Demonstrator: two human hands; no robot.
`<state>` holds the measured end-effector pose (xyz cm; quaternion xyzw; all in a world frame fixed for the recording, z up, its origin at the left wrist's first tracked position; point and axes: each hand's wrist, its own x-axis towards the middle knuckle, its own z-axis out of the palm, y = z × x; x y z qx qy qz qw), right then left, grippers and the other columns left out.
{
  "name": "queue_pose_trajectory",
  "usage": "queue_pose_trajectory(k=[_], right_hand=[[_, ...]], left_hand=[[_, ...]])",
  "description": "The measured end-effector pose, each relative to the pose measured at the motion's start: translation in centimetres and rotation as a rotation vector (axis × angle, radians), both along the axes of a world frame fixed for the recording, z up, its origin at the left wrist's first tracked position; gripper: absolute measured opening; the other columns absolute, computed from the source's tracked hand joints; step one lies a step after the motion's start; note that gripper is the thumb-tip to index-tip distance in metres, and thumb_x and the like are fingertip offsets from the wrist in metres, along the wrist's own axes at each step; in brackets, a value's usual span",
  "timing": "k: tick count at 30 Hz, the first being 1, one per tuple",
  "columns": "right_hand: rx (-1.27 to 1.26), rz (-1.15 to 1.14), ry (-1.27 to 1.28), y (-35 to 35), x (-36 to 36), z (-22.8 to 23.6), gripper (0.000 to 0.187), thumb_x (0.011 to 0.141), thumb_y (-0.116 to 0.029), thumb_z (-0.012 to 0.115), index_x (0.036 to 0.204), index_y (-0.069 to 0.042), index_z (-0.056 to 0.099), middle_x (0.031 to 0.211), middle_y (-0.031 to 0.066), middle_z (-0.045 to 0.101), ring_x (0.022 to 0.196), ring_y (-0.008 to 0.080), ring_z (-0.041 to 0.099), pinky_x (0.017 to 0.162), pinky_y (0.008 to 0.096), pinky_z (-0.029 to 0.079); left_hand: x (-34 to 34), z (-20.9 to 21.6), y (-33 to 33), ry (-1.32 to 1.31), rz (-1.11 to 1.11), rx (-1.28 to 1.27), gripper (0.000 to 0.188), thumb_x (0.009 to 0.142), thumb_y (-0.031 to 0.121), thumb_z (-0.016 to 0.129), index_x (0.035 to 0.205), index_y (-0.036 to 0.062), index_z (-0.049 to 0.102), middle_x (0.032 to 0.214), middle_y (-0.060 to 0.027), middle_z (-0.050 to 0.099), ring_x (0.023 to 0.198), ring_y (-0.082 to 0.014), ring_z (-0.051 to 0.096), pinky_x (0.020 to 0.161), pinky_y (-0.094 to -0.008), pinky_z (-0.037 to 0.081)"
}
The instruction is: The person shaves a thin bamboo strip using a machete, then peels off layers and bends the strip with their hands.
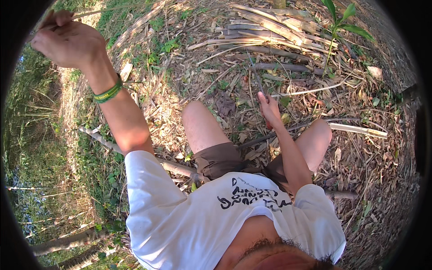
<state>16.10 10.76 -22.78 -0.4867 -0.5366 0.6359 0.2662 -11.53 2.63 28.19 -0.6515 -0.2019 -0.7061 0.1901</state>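
My left hand is raised at the far upper left, palm up with its fingers curled. A thin pale strip, which looks like split bamboo, runs rightward from its fingers. Over the ground between my knees, my right hand is closed around the reddish handle of a knife. The long, narrow blade points away from me toward a pile of split bamboo. Just right of that hand, another pale strip lies across the leaves.
A leafy green plant grows beside the pile. One split piece lies past my right knee, and a dark stick crosses between my legs. A pole runs by my left thigh. Dry leaves cover the ground; undergrowth stands at left.
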Motion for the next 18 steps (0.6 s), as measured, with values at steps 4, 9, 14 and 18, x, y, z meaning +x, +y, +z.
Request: queue_pose_trajectory(k=[4,9,14,18], right_hand=[[0.016,0.052,0.35,-1.5,1.0,8.3,0.05,0.1,-0.041,0.06,0.122,0.004,0.058,0.059,-0.0026,0.052,0.047,0.0056,0.042,0.044,0.0215,0.036],[0.301,0.113,0.491,-3.2,2.3,17.6,0.06,0.104,-0.044,0.051,0.141,0.003,0.048,0.061,0.0003,0.05,0.046,0.0051,0.043,0.043,0.0212,0.037],[0.23,0.309,0.779,-4.5,4.7,23.7,0.064,0.106,-0.046,0.044,0.146,0.003,0.043,0.07,0.0022,0.057,0.057,0.005,0.049,0.049,0.0197,0.039],[0.339,0.329,0.727,-6.1,3.9,26.9,0.065,0.106,-0.045,0.044,0.148,0.004,0.039,0.072,0.0032,0.059,0.058,0.0065,0.05,0.053,0.0204,0.04]], left_hand=[[1.5,-15.8,3.3,-0.168,-0.19,-0.393,0.016,0.103,0.02,0.047,0.099,0.0048,0.046,0.094,-0.0069,0.051,0.084,-0.0146,0.041,0.081,-0.0309,0.036],[6.8,-25.7,3.1,-0.279,-0.287,-0.644,0.024,0.1,0.025,0.054,0.091,0.0023,0.055,0.088,-0.0065,0.052,0.082,-0.0155,0.046,0.077,-0.0299,0.036],[10.2,-26.4,1.8,-0.113,-0.29,-0.702,0.038,0.1,0.035,0.054,0.086,0.0004,0.059,0.079,-0.0075,0.051,0.078,-0.0171,0.045,0.071,-0.0303,0.033],[11.4,-25.3,0.9,-0.133,-0.291,-0.729,0.034,0.096,0.033,0.062,0.084,0.001,0.061,0.079,-0.0056,0.056,0.073,-0.0154,0.046,0.067,-0.0298,0.035]])
